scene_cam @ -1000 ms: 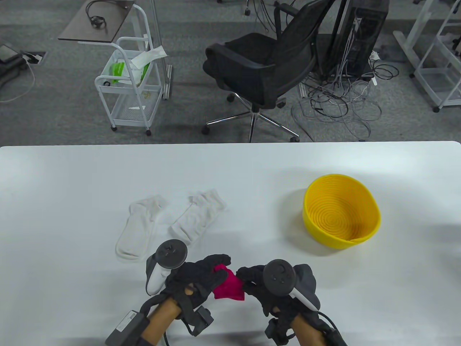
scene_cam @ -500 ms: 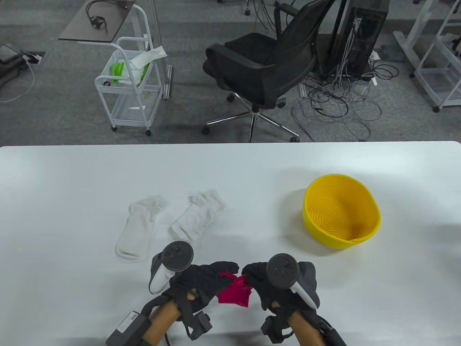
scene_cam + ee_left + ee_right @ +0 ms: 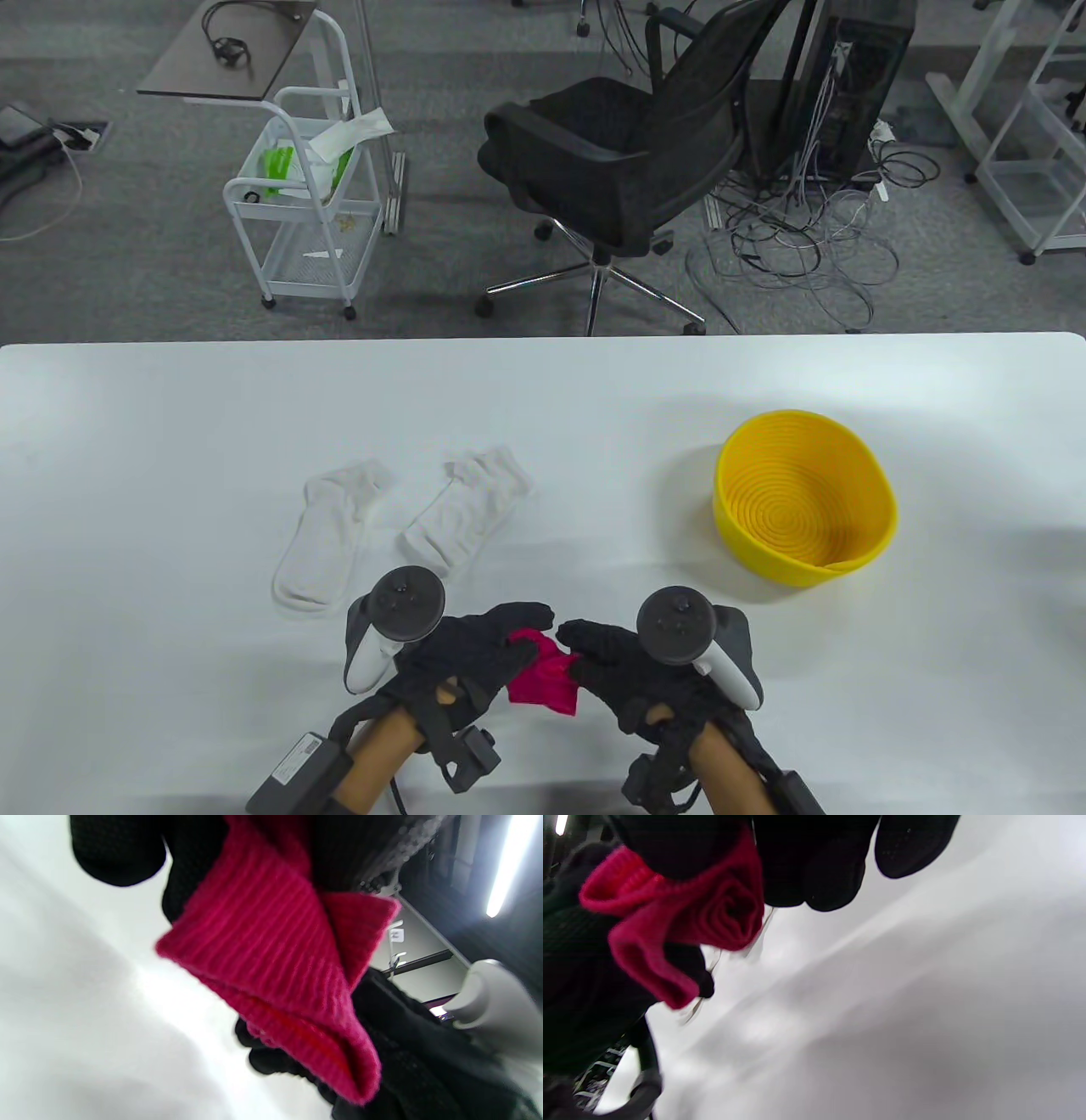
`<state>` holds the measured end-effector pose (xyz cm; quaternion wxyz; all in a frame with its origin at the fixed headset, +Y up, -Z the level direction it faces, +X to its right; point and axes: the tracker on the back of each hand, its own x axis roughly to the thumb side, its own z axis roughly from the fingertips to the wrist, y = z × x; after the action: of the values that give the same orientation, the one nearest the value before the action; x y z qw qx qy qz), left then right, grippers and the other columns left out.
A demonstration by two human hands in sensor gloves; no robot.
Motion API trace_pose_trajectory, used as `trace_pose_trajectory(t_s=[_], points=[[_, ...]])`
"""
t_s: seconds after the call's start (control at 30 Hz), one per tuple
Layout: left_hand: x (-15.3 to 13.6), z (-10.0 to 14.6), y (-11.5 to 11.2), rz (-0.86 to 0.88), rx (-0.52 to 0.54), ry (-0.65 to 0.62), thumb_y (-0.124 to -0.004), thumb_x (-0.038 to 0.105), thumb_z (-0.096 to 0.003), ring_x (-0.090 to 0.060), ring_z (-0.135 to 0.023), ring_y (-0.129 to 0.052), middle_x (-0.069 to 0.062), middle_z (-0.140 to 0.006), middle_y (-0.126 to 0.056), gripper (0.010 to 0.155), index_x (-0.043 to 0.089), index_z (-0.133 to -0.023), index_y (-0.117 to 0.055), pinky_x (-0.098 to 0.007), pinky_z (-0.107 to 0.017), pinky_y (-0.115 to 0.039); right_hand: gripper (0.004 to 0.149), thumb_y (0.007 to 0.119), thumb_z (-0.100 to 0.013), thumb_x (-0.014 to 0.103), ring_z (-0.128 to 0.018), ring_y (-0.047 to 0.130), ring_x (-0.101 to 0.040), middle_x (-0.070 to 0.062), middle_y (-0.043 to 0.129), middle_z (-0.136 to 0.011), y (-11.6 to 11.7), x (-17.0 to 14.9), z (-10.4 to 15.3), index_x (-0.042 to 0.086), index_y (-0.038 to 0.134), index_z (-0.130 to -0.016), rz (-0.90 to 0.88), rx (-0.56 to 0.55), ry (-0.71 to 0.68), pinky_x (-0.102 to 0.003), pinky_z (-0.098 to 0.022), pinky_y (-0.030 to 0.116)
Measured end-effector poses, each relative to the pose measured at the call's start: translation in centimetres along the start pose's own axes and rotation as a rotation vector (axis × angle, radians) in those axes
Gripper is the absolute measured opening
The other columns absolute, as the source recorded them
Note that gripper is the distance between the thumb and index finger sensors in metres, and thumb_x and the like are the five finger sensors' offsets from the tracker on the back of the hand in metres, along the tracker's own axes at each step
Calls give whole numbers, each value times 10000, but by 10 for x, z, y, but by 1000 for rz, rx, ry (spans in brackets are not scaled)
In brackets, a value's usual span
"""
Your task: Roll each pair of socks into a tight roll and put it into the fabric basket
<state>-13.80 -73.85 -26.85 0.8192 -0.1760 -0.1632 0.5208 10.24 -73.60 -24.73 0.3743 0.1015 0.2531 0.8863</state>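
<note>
Gripping a magenta ribbed sock roll (image 3: 543, 679) at the table view's lower centre, left hand (image 3: 475, 654) and right hand (image 3: 628, 671) both pinch it.
Since half a second ago the hands sit slightly closer; the yellow basket (image 3: 882, 509), right of centre, holds nothing.

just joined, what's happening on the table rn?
A person is rolling a pink sock pair near the table's front edge. The left hand and right hand both grip it; the right wrist view shows a coiled end, with a loose cuff sticking out. Two white socks lie flat and unrolled beyond the hands. The yellow basket on the right holds nothing yet.
</note>
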Motion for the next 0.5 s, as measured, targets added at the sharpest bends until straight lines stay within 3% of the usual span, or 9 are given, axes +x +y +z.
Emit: trace_pose_trajectory(t_s=[0.1, 0.2, 0.3, 0.37, 0.5], points=[[1, 1, 1, 43, 20, -39, -779, 385, -402, -208, -477, -1021, -101, -813, -915, 489, 315, -885, -777, -482, -461, -796, 627, 669, -446, 513, -941, 802, -227, 19, 710, -1057, 5, -2, -2, 344, 506, -1027, -100, 111, -20, -544, -689, 650], [1, 1, 1, 47, 30, -52, -786, 384, -400, -212, -481, -1028, -98, -819, -922, 488, 316, -883, -780, -485, -460, -798, 610, 670, -457, 484, -908, 852, -211, 16, 763, -1022, 7, -3, -4, 309, 520, -1022, -232, 180, -23, -532, -681, 671], [-1, 1, 0, 34, 34, -34, -785, 413, -401, -237, -546, -1027, -88, -876, -891, 509, 327, -902, -759, -493, -477, -785, 576, 688, -459, 464, -826, 900, -174, 34, 823, -955, 4, -4, -4, 296, 575, -999, -213, 128, -8, -507, -666, 699], [-2, 4, -3, 21, 76, -36, -742, 508, -396, -274, -694, -954, -95, -1035, -681, 586, 395, -965, -658, -498, -522, -741, 558, 704, -456, 453, -790, 912, -170, 35, 840, -927, 1, -1, -2, 293, 605, -981, -156, 23, 16, -506, -651, 712], [7, 5, -10, -69, 19, -68, -781, 587, -364, -345, -886, -774, -72, -1135, -430, 653, 488, -986, -605, -551, -604, -636, 546, 724, -449, 448, -761, 928, -172, 26, 863, -902, -2, 6, 4, 288, 639, -963, -61, -135, 26, -508, -633, 728]])
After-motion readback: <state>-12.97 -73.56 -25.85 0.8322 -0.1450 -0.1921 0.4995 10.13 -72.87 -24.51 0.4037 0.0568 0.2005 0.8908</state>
